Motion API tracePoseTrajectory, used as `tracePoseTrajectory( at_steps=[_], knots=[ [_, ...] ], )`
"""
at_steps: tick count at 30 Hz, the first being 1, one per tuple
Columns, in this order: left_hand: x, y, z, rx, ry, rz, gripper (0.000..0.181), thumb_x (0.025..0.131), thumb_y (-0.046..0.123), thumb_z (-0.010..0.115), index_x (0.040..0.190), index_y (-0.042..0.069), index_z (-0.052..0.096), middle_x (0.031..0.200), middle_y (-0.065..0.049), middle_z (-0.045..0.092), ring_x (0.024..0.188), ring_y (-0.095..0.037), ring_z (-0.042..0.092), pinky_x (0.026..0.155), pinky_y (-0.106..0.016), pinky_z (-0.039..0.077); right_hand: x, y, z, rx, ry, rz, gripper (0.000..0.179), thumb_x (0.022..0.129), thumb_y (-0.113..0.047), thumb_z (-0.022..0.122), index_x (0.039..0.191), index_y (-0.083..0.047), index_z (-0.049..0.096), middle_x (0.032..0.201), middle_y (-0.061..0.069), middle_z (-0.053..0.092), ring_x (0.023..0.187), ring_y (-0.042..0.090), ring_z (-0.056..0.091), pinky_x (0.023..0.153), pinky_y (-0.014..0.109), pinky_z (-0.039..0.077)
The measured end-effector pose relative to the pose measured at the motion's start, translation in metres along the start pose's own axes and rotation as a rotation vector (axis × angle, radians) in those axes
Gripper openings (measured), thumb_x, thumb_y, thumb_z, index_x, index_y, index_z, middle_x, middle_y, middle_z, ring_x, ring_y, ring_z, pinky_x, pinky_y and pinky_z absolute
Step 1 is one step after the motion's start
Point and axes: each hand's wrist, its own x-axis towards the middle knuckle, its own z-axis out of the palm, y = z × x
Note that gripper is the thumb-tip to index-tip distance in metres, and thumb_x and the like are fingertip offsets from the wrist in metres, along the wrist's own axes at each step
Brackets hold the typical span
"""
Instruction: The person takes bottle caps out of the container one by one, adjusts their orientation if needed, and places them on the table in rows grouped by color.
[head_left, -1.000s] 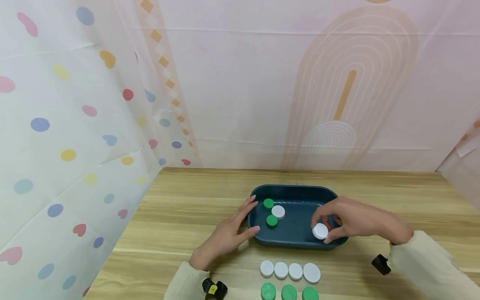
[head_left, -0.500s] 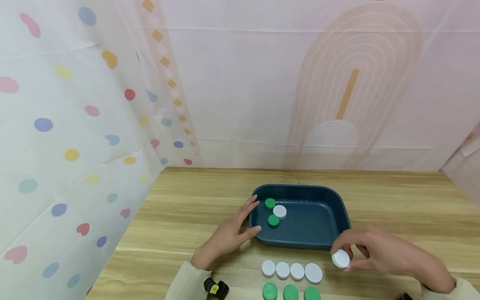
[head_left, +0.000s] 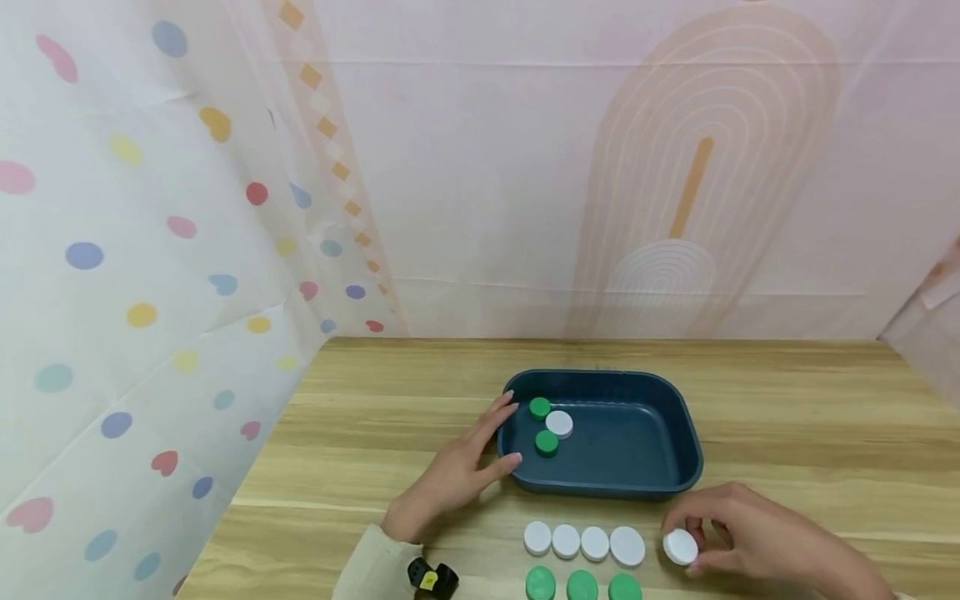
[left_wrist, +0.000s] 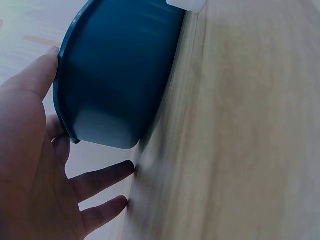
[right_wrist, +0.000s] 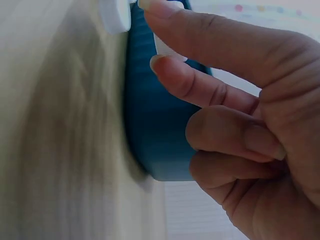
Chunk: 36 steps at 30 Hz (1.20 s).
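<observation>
- The right hand [head_left: 750,527] pinches a white cap [head_left: 681,547] between thumb and forefinger; its other fingers are curled in toward the palm in the right wrist view.
- That cap is tilted, its face toward the head camera, near the tray's near right corner and just beyond the right end of the white row [head_left: 596,543]. Whether it touches the table [head_left: 360,433] I cannot tell.
- The left hand [head_left: 450,479] rests at the left end of the tray [head_left: 622,450], its fingers fairly straight and spread, the thumb well apart from them.
- In the left wrist view its thumb touches the tray's rim, and two fingers reach down past the end wall.
- The tray is dark blue, upright on the table, and holds three caps toward its left end: a far green cap [head_left: 540,407], a near green cap [head_left: 547,442] and, just right of both, an inner white cap [head_left: 559,424].
- In front of the tray, the white row has four caps side by side, the rightmost looking largest.
- Nearer the person lies a green row [head_left: 582,586] of three caps, spaced apart and cut by the lower edge of the head view.
</observation>
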Motion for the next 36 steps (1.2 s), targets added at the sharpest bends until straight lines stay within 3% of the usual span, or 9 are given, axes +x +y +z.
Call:
tracePoseTrajectory(
  at_steps=[8,13,36],
  knots=[
    [0.0,0.0,-0.001,0.004,0.006,0.001,0.065,0.097,0.048,0.049,0.153,0.024,0.025,0.158,0.016,0.009,0.138,-0.025,0.031,0.1,-0.053,0.039,0.005,-0.001,0.011,0.121,-0.136,0.236,0.023,0.088,-0.037,0.068,0.111,-0.032,0.065,0.089,-0.018,0.059,0.075,0.001,0.054,0.061,0.02,0.047],
    [0.0,0.001,-0.001,0.003,0.003,0.002,0.065,0.097,0.048,0.049,0.153,0.024,0.025,0.158,0.016,0.009,0.138,-0.024,0.031,0.1,-0.053,0.039,0.008,0.0,0.016,0.158,-0.153,0.299,0.024,0.088,-0.036,0.067,0.112,-0.032,0.065,0.09,-0.018,0.06,0.076,0.001,0.055,0.064,0.021,0.048],
    [0.0,0.0,-0.002,0.003,-0.004,-0.004,0.065,0.097,0.048,0.049,0.153,0.026,0.023,0.158,0.018,0.007,0.138,-0.024,0.03,0.1,-0.052,0.039,0.01,0.003,0.02,0.129,-0.136,0.321,0.03,0.089,-0.038,0.066,0.116,-0.027,0.063,0.086,-0.018,0.057,0.074,0.001,0.054,0.062,0.021,0.047]
  ],
)
